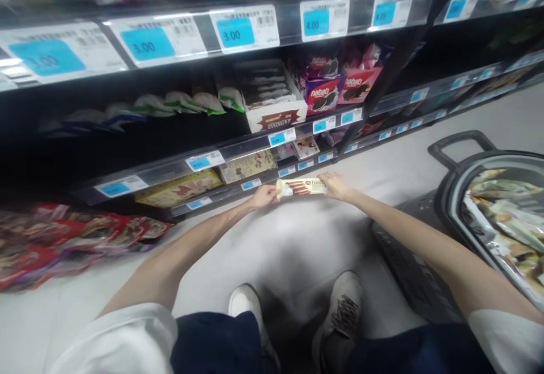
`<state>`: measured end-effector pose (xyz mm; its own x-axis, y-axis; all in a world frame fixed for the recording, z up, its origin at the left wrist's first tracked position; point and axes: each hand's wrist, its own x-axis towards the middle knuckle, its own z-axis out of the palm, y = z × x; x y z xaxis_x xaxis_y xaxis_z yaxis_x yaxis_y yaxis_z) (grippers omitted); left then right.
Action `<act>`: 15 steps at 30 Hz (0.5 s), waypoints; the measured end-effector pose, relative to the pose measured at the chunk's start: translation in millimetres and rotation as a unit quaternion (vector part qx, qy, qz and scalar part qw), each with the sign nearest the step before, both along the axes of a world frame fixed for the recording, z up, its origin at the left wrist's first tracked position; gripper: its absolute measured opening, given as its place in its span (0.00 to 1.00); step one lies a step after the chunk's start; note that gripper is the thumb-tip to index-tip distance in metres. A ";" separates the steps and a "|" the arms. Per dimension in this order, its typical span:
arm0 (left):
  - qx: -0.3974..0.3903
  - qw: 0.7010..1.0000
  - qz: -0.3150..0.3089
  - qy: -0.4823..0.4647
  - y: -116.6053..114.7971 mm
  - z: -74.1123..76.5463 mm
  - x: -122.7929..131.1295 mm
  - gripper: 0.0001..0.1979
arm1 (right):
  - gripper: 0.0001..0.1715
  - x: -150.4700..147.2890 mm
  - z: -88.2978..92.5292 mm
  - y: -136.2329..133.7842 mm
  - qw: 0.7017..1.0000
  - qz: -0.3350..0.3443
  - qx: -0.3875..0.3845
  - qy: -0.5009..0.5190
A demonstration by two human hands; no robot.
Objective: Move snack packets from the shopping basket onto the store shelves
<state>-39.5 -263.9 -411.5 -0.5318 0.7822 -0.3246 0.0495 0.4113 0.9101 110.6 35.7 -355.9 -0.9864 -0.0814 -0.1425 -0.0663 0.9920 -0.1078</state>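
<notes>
A cream-coloured snack packet [301, 187] with brown stick pictures and the letters "Franz" is stretched level between my two hands, above the pale floor. My left hand [266, 196] pinches its left end. Its right end sits in the closed fingers of my right hand [335, 186]. Just beyond the packet is the lowest shelf, where a yellow box [181, 188] and a pale printed box [247, 166] lie. Above them stand an open white carton [276, 114] of upright packets and a purple nabati box [319, 94].
A large dark tub [457, 192] filled with snack packets stands at my right, its handle raised toward the shelves. Red snack bags [85, 238] lie at the left. A price-tagged shelf edge [293, 22] crosses overhead. My shoes [346, 300] are on the floor below.
</notes>
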 end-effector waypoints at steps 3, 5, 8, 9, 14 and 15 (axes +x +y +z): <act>0.000 1.000 -0.003 0.011 0.6 -2.5 -2.5 0.19 | 0.32 1.0 2.3 -0.6 1.000 -0.008 -0.008 -0.005; 0.000 1.000 -0.007 0.015 0.2 -3.6 -3.0 0.19 | 0.32 0.9 5.2 -1.5 1.000 -0.013 -0.012 -0.008; 0.001 1.000 -0.011 0.019 -2.1 -5.3 -2.5 0.20 | 0.32 0.5 9.1 -3.5 1.000 -0.013 -0.013 -0.014; 0.001 1.000 -0.012 0.020 -3.3 -5.8 -2.3 0.20 | 0.32 0.4 9.9 -4.1 1.000 -0.012 -0.013 -0.016; 0.003 1.000 -0.010 0.020 -10.8 -3.5 -3.2 0.21 | 0.32 0.3 9.0 -5.3 1.000 -0.007 -0.019 0.002; 0.003 1.000 -0.009 0.020 -12.2 -1.9 -3.8 0.21 | 0.32 0.1 8.3 -5.1 1.000 -0.007 -0.020 0.009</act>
<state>-43.2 -276.1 -413.5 -0.5302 0.7937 -0.2983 0.0923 0.4038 0.9102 110.8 30.6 -347.6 -0.9899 -0.0724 -0.1221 -0.0542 0.9877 -0.1464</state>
